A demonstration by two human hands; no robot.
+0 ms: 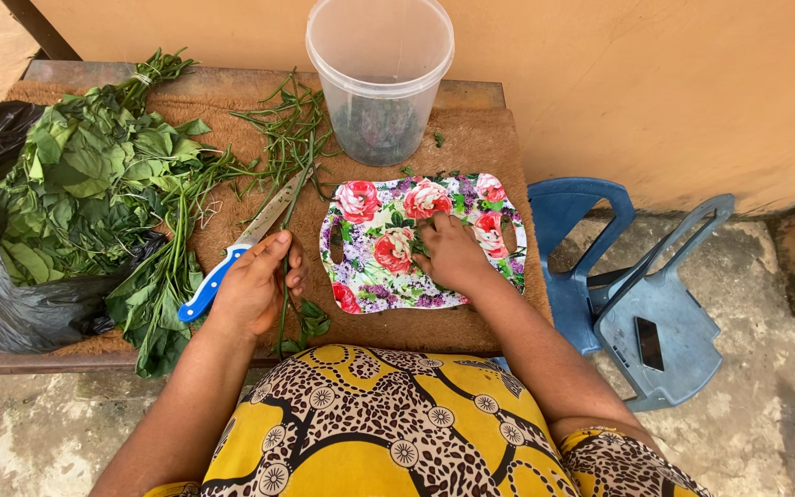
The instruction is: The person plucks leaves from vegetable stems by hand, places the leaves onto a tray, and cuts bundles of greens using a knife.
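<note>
**Fingers on greens and floral tray**

Fingers [280, 247] of the left hand [255, 290] are curled loosely over a thin green stem [283, 304], which is pinned against the coarse brown mat [471, 147] covering the bench [232, 81]. Just beside that hand a knife [236, 248] is laid, its blade long and pale, its handle smooth, blue and white. The right hand [453, 256] is set knuckles-up on a glossy rectangular tray [370, 230] printed with pink roses and purple blossoms; its fingers are bent inward over a few green scraps, though whether anything is gripped cannot be told. Broad, soft leaves [85, 184] are heaped on a crinkled black plastic bag [2, 304] at the left end, with wiry stripped stalks [292, 129] scattered between the heap and a clear round plastic tub [379, 74], in which dark chopped greens are seen. A moulded blue plastic chair [637, 294] is tipped on the rough concrete floor at the right, a flat black phone [649, 342] resting on it.
</note>
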